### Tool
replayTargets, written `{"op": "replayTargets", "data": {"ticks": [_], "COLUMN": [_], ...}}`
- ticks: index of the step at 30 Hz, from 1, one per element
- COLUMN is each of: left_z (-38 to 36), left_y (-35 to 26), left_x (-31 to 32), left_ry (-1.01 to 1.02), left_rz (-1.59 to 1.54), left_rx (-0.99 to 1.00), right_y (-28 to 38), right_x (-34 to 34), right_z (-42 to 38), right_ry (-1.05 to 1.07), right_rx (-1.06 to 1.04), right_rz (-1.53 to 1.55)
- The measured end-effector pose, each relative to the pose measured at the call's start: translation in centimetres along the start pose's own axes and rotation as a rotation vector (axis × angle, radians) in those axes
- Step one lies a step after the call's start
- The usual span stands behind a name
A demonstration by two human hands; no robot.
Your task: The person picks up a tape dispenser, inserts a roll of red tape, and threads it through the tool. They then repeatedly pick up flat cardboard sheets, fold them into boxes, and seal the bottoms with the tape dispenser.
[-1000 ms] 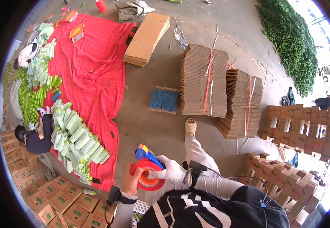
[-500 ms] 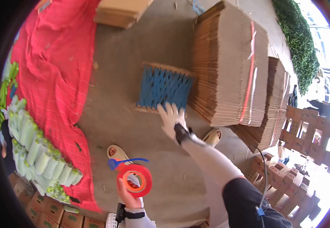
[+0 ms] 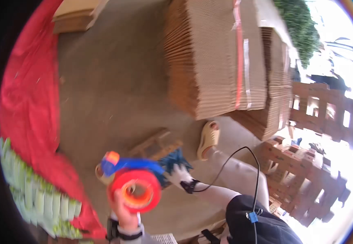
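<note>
My left hand (image 3: 125, 213) is closed around a tape dispenser (image 3: 154, 191) with a red roll, an orange core and a blue frame, held up at the lower middle. My right hand (image 3: 179, 175), in a white glove, grips the blue webbing seat of a small wooden stool (image 3: 156, 144). Tipped on its side, the stool shows its wooden legs facing away from me. The dispenser hides part of the stool's near side, and the gloved fingertips are partly lost in the webbing.
Tall stacks of flattened cardboard (image 3: 225, 61) tied with straps stand ahead to the right. A red cloth (image 3: 28, 101) lies along the left, with pale green vegetables (image 3: 42, 199) beside it. Cardboard boxes (image 3: 306, 179) are piled at the right. A cardboard bundle (image 3: 76, 16) lies at the far left.
My right hand has taken hold of the stool, pulled it towards me and tipped it over. My left hand still holds the tape dispenser, and my view has shifted to the right.
</note>
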State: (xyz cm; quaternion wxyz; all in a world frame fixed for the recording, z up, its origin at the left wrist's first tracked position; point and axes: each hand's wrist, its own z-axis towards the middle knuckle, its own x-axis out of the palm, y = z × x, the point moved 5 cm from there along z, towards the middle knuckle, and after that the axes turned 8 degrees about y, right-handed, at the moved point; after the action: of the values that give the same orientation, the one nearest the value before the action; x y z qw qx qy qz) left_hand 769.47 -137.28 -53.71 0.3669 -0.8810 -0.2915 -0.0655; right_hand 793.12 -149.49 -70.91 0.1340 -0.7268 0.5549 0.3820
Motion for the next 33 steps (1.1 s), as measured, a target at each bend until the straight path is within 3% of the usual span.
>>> {"op": "replayTargets", "data": {"ticks": [2,3,4,6,11,13,14,17,19,23,25,28,29,32,33], "left_z": [1.0,1.8,2.6,3.7,5.6,5.0,4.7,3.0,1.4,-0.2,0.5,3.2,3.6,-0.2,-1.7], "left_y": [-2.1,-3.2,-3.9,-5.1,-8.6,-9.1,-9.4,-9.4,-8.5,-4.6,-1.9,1.1,2.4,6.2,7.8], "left_x": [1.9,3.7,4.6,6.8,10.7,11.0,11.0,11.2,12.1,14.8,16.0,17.5,18.0,22.9,24.7], "left_ry": [0.052,0.105,0.18,0.211,0.332,0.345,0.33,0.248,0.211,0.277,0.35,0.477,0.523,0.79,0.798], "left_rz": [0.213,0.313,0.372,0.331,0.562,0.706,0.776,0.928,0.964,0.716,0.525,0.381,0.37,0.401,0.422], "left_rx": [0.054,0.11,0.173,0.163,0.512,0.623,0.683,0.915,1.015,0.858,0.75,0.495,0.383,0.166,0.106], "right_y": [1.8,2.0,2.6,2.0,1.4,2.4,2.1,0.3,-2.7,-7.8,-9.9,-13.0,-14.0,-18.2,-19.7], "right_x": [4.7,6.1,7.7,8.3,2.2,-2.4,-9.0,-27.9,-30.0,-32.3,-32.2,-31.7,-31.9,-30.3,-29.0], "right_z": [-5.0,-6.2,-7.0,-6.1,4.0,5.7,6.9,4.5,2.6,-3.4,-7.5,-13.3,-16.0,-20.9,-21.9], "right_ry": [0.157,0.418,0.141,0.424,0.58,0.456,0.285,-0.006,-0.363,-0.735,-0.789,-0.839,-0.921,-1.039,-1.069], "right_rx": [-0.022,0.022,-0.042,-0.073,-0.385,-0.547,-0.653,-0.37,-0.492,-0.285,-0.242,-0.458,-0.632,-0.711,-0.686], "right_rz": [0.059,0.137,0.037,0.184,0.141,0.182,0.225,0.382,0.471,0.452,0.558,0.246,0.06,-0.366,-0.379]}}
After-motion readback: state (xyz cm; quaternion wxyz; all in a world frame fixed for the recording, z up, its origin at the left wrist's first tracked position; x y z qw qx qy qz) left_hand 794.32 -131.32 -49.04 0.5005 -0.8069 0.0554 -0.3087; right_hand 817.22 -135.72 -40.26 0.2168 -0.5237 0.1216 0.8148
